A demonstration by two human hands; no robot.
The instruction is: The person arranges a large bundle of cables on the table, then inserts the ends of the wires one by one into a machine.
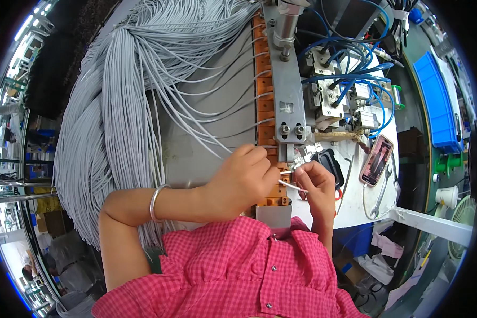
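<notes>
Grey wire [294, 188] sits between our 2 hands, its thin pale end crossing from the left thumb toward the right palm, right in front of the orange clip rail [263, 79]. Our left hand [241, 180] has its fingers curled tight, thumb and forefinger pinched on a small metal piece at the rail's lower end. Our right hand [317, 185] is closed too, fingertips pinching the same little shiny part from 3 o'clock, with the wire running under its thumb. The 2 sets of fingertips almost touch.

Out from there, a silver bangle [156, 202] rings our left wrist at 9 o'clock of the hands. At 12 o'clock the rail climbs up the grey table [217, 106], a wire end seated in each clip, and a grey metal bar [289, 85] runs beside it. Further toward 10 o'clock the big bundle of grey wires [100, 132] drapes down off the bench. At 1 o'clock stands a pneumatic fixture with blue hoses [350, 79]. At 3 o'clock lie a phone [377, 160] and, just below it, a wrench [380, 196]. At 6 o'clock we see our pink checked shirt [238, 270].
</notes>
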